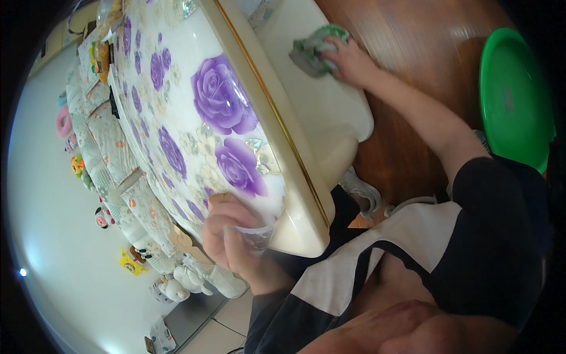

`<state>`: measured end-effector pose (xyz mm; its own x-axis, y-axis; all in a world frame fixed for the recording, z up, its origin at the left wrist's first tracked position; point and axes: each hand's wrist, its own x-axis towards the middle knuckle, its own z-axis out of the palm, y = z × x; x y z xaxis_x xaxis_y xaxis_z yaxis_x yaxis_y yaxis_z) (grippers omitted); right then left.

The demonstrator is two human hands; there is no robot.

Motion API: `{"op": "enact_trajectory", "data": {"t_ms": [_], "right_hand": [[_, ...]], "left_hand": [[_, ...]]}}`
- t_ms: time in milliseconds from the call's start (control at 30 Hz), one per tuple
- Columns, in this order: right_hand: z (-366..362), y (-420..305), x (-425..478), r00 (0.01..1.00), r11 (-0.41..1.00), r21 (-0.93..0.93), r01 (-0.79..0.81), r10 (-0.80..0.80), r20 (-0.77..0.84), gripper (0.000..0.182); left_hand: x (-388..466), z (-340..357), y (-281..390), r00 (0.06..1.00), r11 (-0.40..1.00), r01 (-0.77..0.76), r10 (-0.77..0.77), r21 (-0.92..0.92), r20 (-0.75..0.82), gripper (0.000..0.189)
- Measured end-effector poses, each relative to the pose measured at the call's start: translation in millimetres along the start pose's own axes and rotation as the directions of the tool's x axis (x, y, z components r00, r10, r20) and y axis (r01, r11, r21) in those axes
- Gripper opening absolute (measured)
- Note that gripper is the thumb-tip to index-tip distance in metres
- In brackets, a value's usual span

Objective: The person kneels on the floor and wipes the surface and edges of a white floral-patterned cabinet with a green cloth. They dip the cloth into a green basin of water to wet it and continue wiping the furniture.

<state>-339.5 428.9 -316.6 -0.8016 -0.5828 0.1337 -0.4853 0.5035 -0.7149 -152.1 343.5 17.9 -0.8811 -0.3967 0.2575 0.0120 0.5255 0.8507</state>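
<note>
My right hand (347, 62) holds a crumpled green and grey cloth (316, 51) against the cream lower shelf (305, 84) of a table. My left hand (236, 241) is at the near corner of the tabletop, its fingers curled around the lifted corner of a clear plastic table cover (256, 234). The cover is printed with purple roses and lies over the top. Below it runs the table's cream rim (283, 146) with a gold trim line.
A green plastic basin (515, 101) is on the wooden floor (411, 40) at right. Beyond the table stands a sofa with patterned covers (110, 141), with plush toys (181, 281) along its back. Packaged items (101, 57) lie at the table's far side.
</note>
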Motion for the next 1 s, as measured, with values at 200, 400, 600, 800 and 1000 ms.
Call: {"op": "enact_trajectory", "data": {"t_ms": [200, 400, 600, 800, 1000], "right_hand": [[-16.1, 18.8, 95.4, 0.999, 1.000, -0.008, 0.016, -0.016, -0.034, 0.036], [-18.1, 11.5, 83.9, 0.988, 0.989, -0.094, 0.114, -0.122, -0.089, 0.034], [-0.4, 1.9, -5.6, 0.997, 0.998, -0.001, 0.068, -0.068, -0.035, 0.044], [20.9, -3.7, -101.8, 0.982, 0.933, 0.339, -0.123, 0.163, -0.093, 0.045], [33.1, -48.2, -194.7, 0.943, 0.865, 0.436, -0.246, 0.319, -0.100, 0.048]], "left_hand": [[1.5, -4.1, -3.5, 0.998, 0.998, -0.053, 0.051, 0.043, 0.046, 0.020], [2.6, -5.5, -3.4, 0.998, 0.998, -0.038, 0.035, 0.055, 0.054, 0.019], [0.1, -12.2, 0.6, 0.997, 0.999, 0.043, -0.042, -0.002, 0.069, 0.014], [-0.3, -16.8, 3.3, 0.992, 0.994, 0.098, -0.095, -0.037, 0.078, 0.017], [0.7, -15.2, -3.8, 0.997, 0.998, 0.051, -0.048, -0.043, 0.065, 0.018]]}}
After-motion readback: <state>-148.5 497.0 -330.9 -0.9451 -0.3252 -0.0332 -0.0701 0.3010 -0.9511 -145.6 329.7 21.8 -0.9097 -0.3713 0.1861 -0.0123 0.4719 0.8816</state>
